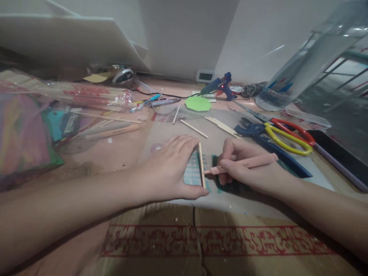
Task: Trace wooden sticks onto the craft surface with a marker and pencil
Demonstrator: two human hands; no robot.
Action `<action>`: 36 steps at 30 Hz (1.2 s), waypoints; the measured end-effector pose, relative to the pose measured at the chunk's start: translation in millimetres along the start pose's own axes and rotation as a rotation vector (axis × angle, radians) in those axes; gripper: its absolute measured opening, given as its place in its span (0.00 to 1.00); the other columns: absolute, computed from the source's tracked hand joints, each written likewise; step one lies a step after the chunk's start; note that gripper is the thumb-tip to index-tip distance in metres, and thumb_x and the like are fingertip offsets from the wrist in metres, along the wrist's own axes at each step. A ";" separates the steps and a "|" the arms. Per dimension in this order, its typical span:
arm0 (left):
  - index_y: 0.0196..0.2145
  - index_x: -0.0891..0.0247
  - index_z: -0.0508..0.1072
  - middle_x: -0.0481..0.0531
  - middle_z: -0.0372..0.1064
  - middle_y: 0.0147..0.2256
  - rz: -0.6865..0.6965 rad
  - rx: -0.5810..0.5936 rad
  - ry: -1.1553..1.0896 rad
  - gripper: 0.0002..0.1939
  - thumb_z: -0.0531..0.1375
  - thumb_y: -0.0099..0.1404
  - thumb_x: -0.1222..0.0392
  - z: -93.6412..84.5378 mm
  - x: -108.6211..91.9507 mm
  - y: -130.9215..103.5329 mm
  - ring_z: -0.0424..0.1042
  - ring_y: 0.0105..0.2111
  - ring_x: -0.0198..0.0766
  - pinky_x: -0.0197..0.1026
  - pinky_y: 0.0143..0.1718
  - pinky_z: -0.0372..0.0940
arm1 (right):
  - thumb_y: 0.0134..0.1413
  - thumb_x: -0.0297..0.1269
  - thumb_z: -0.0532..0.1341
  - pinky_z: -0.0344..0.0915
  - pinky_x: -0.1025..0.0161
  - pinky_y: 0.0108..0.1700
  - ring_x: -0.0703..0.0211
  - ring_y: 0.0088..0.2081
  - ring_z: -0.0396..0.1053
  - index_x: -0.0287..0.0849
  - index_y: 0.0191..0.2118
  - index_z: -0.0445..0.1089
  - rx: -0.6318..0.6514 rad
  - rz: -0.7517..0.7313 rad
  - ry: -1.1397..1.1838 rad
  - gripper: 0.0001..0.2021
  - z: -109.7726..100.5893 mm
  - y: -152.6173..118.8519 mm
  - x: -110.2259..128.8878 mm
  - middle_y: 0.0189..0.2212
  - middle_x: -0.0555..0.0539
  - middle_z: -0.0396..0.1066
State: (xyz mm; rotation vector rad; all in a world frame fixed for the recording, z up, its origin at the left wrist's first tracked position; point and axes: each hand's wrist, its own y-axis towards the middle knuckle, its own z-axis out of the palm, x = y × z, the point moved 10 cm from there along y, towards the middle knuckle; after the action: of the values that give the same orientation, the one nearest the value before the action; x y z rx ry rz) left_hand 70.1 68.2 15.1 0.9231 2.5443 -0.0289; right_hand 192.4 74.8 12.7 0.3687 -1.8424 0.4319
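Note:
A short wooden stick (201,165) stands lengthwise between the thumb and fingertips of my left hand (172,165), which grips it at both ends. Closed around a pink pen (250,161), my right hand (241,165) is just to the right of the stick. The pen's tip touches or nearly touches the stick's lower half. Beneath both hands lies a pale sheet (161,130) with a blue-green grid pattern (192,174) showing through the gap in my left hand. Beyond the hands are a loose stick (194,128) and several more sticks (222,126) side by side.
At the back are a blue glue gun (225,86), a green paper piece (198,103) and a small display (205,76). Red and yellow handled scissors (290,134), a phone (342,157) and a clear container (304,65) are at right. Bagged sticks (94,96) and a colourful bag (25,130) lie left.

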 end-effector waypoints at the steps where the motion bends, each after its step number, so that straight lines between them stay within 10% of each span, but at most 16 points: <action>1: 0.63 0.71 0.60 0.72 0.59 0.64 -0.004 0.004 0.002 0.50 0.68 0.54 0.35 0.3 0.1 -0.1 0.58 0.65 0.65 0.66 0.63 0.60 | 0.57 0.37 0.68 0.69 0.70 0.25 0.62 0.25 0.76 0.45 0.28 0.62 0.015 0.005 -0.003 0.14 1.6 0.1 -0.5 0.21 0.50 0.77; 36: 0.62 0.68 0.60 0.72 0.59 0.64 -0.015 0.008 -0.013 0.48 0.68 0.54 0.35 0.5 2.4 1.4 0.58 0.65 0.67 0.68 0.61 0.60 | 0.55 0.35 0.68 0.65 0.72 0.23 0.64 0.24 0.73 0.44 0.28 0.62 0.120 0.030 0.061 0.13 12.0 -4.8 -2.3 0.22 0.49 0.76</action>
State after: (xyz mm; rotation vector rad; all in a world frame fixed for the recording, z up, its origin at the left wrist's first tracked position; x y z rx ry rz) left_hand 69.4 70.6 13.8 0.9038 2.5410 -0.0496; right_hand 185.3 65.0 7.6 0.4058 -1.7686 0.5699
